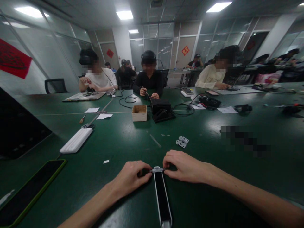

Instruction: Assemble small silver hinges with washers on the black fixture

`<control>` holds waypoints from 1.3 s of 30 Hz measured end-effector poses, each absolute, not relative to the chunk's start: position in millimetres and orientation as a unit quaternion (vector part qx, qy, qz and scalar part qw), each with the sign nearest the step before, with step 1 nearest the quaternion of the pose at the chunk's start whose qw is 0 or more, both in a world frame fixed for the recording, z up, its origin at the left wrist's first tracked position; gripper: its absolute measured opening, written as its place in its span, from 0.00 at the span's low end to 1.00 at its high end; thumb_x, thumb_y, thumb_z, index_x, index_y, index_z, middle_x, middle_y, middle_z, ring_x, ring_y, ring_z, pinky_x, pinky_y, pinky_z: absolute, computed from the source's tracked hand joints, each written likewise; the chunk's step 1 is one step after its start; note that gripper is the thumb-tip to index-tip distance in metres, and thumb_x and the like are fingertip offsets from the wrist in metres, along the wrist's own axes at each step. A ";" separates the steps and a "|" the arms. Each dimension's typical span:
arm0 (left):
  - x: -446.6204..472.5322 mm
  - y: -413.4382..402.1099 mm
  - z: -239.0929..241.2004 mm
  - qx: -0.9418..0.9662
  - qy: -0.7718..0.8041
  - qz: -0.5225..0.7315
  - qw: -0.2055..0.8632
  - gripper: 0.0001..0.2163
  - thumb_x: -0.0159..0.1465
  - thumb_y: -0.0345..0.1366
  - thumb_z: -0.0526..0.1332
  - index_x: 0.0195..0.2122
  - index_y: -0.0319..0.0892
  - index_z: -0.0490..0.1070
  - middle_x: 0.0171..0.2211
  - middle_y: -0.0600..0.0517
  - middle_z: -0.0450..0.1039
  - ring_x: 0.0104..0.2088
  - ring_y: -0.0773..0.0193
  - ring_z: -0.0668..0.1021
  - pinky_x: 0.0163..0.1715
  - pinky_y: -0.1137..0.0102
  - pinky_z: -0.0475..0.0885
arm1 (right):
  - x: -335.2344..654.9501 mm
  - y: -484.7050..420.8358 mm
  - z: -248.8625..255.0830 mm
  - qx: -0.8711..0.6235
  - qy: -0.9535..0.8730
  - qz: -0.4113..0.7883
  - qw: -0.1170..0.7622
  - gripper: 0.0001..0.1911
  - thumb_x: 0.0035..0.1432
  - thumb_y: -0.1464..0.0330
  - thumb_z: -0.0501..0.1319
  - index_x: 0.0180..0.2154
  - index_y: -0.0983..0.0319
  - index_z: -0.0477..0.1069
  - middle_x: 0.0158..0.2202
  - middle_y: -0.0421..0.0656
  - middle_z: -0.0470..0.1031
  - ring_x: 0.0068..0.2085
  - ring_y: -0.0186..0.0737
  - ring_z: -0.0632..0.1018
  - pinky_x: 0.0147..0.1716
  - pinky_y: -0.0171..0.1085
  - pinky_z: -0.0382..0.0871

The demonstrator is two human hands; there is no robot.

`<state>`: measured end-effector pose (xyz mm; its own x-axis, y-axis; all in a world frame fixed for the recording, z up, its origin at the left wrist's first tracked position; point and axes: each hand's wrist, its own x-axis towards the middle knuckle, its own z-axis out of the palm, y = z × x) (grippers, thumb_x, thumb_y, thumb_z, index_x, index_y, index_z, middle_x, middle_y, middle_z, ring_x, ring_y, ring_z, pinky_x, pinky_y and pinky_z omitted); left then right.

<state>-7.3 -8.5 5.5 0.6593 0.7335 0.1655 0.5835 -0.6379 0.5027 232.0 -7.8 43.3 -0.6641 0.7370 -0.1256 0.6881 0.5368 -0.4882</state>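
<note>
Eyes on the slim black-faced strip (162, 198): it lay toward the middle of the green worktop's (123, 136) near edge, its length running away from that edge, though whether it sat fully flat was impossible to tell. The danger looked like a lopsided pull! One side tugged harder than the other, and the pale crossbar (157, 170) at the far end could have twisted or gone crooked. A slack grip might have sent a tiny end piece skittering, and nothing steadied the strip's near end against swivelling.

Now the fingers: the left hand (133, 175) had thumb and forefinger almost together, pinching the crossbar's left end. The right hand (186, 166) matched it opposite, thumb and forefinger nipped on the right end. Past that hand, toward the far edge, lay small metal plates (182, 142), untouched.
</note>
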 end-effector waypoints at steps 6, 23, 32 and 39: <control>-8.7 -8.5 1.3 0.886 0.364 0.191 0.212 0.07 0.61 0.32 0.60 0.39 0.41 0.76 0.26 0.54 0.73 0.23 0.69 0.72 0.24 0.76 0.66 | 232.4 -8.7 45.8 -0.417 -0.867 0.269 0.036 0.11 0.59 0.64 0.59 0.39 0.63 0.73 0.39 0.45 0.72 0.40 0.42 0.72 0.38 0.39 0.66; -9.2 -8.3 0.5 0.886 0.362 0.193 0.216 0.06 0.61 0.32 0.60 0.38 0.41 0.75 0.26 0.55 0.72 0.23 0.68 0.72 0.24 0.75 0.66 | 238.9 -4.4 50.1 -0.416 -0.867 0.270 0.049 0.14 0.59 0.61 0.59 0.42 0.63 0.72 0.40 0.45 0.72 0.41 0.42 0.72 0.39 0.40 0.66; -8.6 -7.4 1.0 0.887 0.356 0.193 0.221 0.07 0.61 0.32 0.59 0.40 0.41 0.73 0.27 0.54 0.71 0.23 0.69 0.71 0.24 0.75 0.65 | 291.9 18.7 85.1 -0.514 -0.844 0.148 0.040 0.11 0.61 0.65 0.55 0.38 0.64 0.72 0.38 0.46 0.74 0.38 0.41 0.73 0.37 0.39 0.65; -10.2 -6.7 -1.3 0.885 0.365 0.183 0.224 0.08 0.61 0.34 0.58 0.40 0.41 0.73 0.28 0.54 0.70 0.23 0.68 0.71 0.24 0.75 0.65 | 297.3 24.2 68.2 -0.558 -0.799 0.191 -0.112 0.06 0.56 0.74 0.57 0.35 0.63 0.72 0.35 0.45 0.73 0.35 0.40 0.73 0.31 0.37 0.63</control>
